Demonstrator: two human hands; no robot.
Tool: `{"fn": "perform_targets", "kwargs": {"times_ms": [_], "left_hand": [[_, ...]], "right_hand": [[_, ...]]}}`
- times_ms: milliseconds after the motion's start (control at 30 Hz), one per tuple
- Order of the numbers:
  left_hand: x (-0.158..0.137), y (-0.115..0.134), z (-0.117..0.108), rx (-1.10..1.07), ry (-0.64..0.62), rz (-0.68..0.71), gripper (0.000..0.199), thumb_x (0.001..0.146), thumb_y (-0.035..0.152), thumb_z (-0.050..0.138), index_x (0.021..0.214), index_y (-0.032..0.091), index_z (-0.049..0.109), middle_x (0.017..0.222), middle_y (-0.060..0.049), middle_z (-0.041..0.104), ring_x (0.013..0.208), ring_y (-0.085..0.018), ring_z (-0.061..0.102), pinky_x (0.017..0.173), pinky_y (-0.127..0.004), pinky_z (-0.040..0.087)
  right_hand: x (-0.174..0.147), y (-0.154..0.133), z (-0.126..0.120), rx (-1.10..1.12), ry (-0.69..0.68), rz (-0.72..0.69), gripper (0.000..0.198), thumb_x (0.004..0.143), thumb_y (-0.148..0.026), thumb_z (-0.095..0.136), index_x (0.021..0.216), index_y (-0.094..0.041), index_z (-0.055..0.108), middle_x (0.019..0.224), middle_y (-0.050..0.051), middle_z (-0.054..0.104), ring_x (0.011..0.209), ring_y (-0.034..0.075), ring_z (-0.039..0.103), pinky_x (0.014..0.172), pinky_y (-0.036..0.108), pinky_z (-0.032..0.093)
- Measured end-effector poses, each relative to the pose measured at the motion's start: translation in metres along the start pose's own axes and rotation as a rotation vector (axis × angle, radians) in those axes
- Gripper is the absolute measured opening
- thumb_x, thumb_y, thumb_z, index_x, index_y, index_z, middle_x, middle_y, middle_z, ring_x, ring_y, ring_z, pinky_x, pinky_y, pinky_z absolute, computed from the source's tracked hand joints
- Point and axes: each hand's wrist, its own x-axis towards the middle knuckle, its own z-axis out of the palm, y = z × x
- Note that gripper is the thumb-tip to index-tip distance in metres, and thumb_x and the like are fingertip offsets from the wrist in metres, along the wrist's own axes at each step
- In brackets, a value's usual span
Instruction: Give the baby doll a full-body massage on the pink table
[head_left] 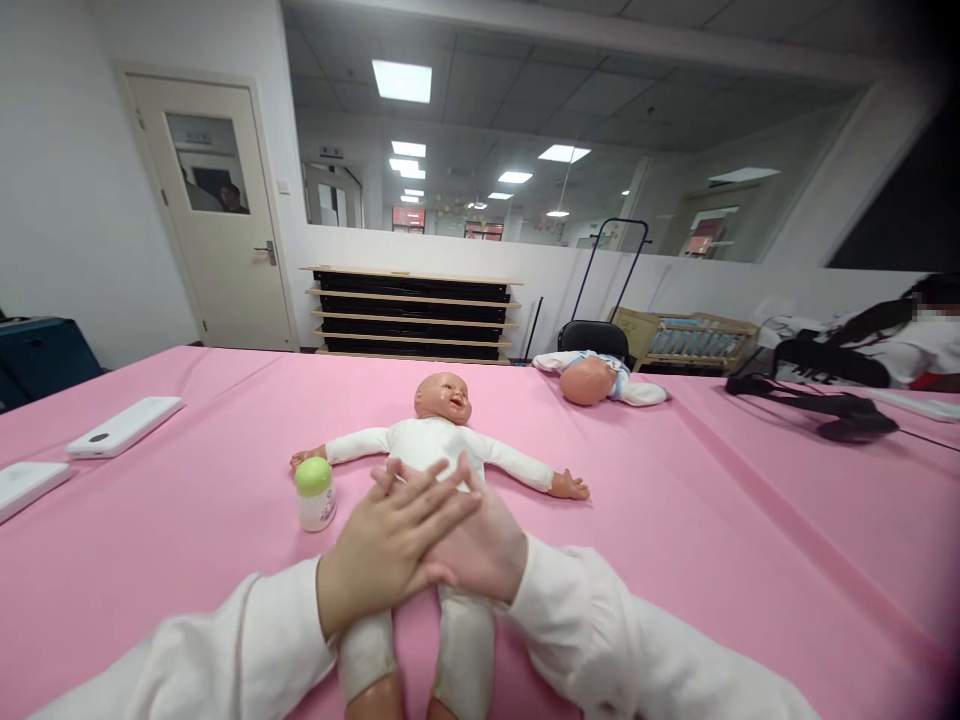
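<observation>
A baby doll [431, 435] with a white cloth body lies face up on the pink-covered table [225, 600], arms spread wide and legs toward me. Over its lower body, my left hand [394, 535] lies palm down across my right hand [480, 535], whose palm faces up. The palms meet and the fingers of both are stretched out, with nothing visible between them. Part of the doll's trunk and hips is hidden behind my hands. To the left of my left hand, by the doll's hand, stands a small white jar [316, 500] with a green lid.
Two white power-bank-like devices [124, 427] lie at the left. Another doll [592, 380] lies at the table's far edge, near a black chair [594, 338]. A black strap-like item [814, 408] rests at the right, where a person [926, 340] is partly visible. Stacked boards [411, 312] stand behind.
</observation>
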Motion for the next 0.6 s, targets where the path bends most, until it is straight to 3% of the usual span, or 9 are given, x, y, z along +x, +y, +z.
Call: {"fn": "perform_targets", "kwargs": {"times_ms": [100,167,200,267,333,367,433,500,600], "left_hand": [[-0.015,-0.026,0.008,-0.031,0.002,-0.156,0.049,0.089,0.043,0.036,0.133,0.019,0.038,0.133,-0.008,0.046,0.128,-0.024,0.033,0.107,-0.044,0.014],[-0.021,-0.036,0.016,-0.134,-0.002,-0.226,0.035,0.091,0.03,0.035,0.119,0.018,0.053,0.118,-0.007,0.059,0.119,-0.022,0.045,0.1,-0.04,0.03],[-0.019,-0.039,0.021,-0.209,-0.017,-0.205,0.031,0.091,0.025,0.035,0.11,0.018,0.058,0.109,-0.006,0.063,0.112,-0.02,0.05,0.095,-0.037,0.035],[-0.004,-0.04,0.034,-0.375,-0.071,-0.036,0.028,0.089,0.021,0.036,0.1,0.018,0.062,0.099,-0.004,0.066,0.1,-0.017,0.057,0.088,-0.031,0.042],[0.019,-0.04,0.048,-0.494,-0.111,0.124,0.026,0.088,0.022,0.039,0.098,0.018,0.063,0.099,-0.003,0.066,0.095,-0.015,0.059,0.086,-0.029,0.044],[0.03,-0.041,0.055,-0.527,-0.12,0.143,0.025,0.087,0.022,0.041,0.097,0.018,0.063,0.1,-0.003,0.066,0.095,-0.015,0.059,0.086,-0.028,0.044],[0.041,-0.044,0.067,-0.56,-0.124,0.066,0.023,0.085,0.02,0.044,0.096,0.019,0.064,0.099,-0.002,0.067,0.095,-0.015,0.059,0.087,-0.029,0.044],[0.038,-0.049,0.076,-0.574,-0.133,-0.051,0.025,0.086,0.019,0.043,0.1,0.02,0.063,0.104,-0.001,0.066,0.099,-0.015,0.058,0.09,-0.03,0.043],[0.019,-0.053,0.078,-0.521,-0.104,-0.14,0.028,0.089,0.02,0.04,0.11,0.021,0.059,0.115,-0.002,0.061,0.106,-0.015,0.054,0.092,-0.031,0.041]], "right_hand": [[-0.016,-0.027,-0.028,-0.078,-0.15,-0.076,0.065,0.078,-0.068,0.032,0.118,-0.021,0.053,0.127,0.008,0.05,0.122,0.025,0.042,0.102,0.048,0.029],[-0.017,-0.049,-0.048,-0.333,-0.084,-0.265,0.048,0.08,-0.057,0.045,0.105,-0.019,0.06,0.117,0.009,0.058,0.116,0.024,0.048,0.102,0.043,0.03],[-0.012,-0.057,-0.056,-0.506,-0.022,-0.324,0.04,0.081,-0.05,0.049,0.101,-0.018,0.063,0.112,0.009,0.06,0.113,0.024,0.05,0.102,0.042,0.031],[0.013,-0.066,-0.067,-0.808,0.061,-0.407,0.033,0.081,-0.042,0.052,0.098,-0.017,0.065,0.106,0.008,0.063,0.107,0.023,0.054,0.1,0.042,0.033],[0.049,-0.063,-0.073,-1.003,0.026,-0.426,0.031,0.078,-0.039,0.054,0.094,-0.015,0.067,0.105,0.008,0.064,0.105,0.023,0.055,0.099,0.04,0.035],[0.068,-0.058,-0.076,-1.084,-0.056,-0.394,0.031,0.077,-0.038,0.055,0.095,-0.015,0.067,0.104,0.008,0.065,0.103,0.022,0.056,0.097,0.039,0.037],[0.1,-0.043,-0.086,-1.184,-0.204,-0.295,0.032,0.077,-0.037,0.055,0.095,-0.013,0.067,0.102,0.009,0.065,0.101,0.022,0.058,0.094,0.039,0.041],[0.116,-0.03,-0.099,-1.202,-0.189,-0.379,0.034,0.081,-0.036,0.049,0.097,-0.012,0.067,0.108,0.01,0.063,0.106,0.021,0.056,0.097,0.039,0.04],[0.112,-0.018,-0.12,-1.233,-0.094,-0.553,0.036,0.083,-0.036,0.047,0.106,-0.013,0.063,0.121,0.01,0.056,0.119,0.02,0.046,0.105,0.039,0.031]]}}
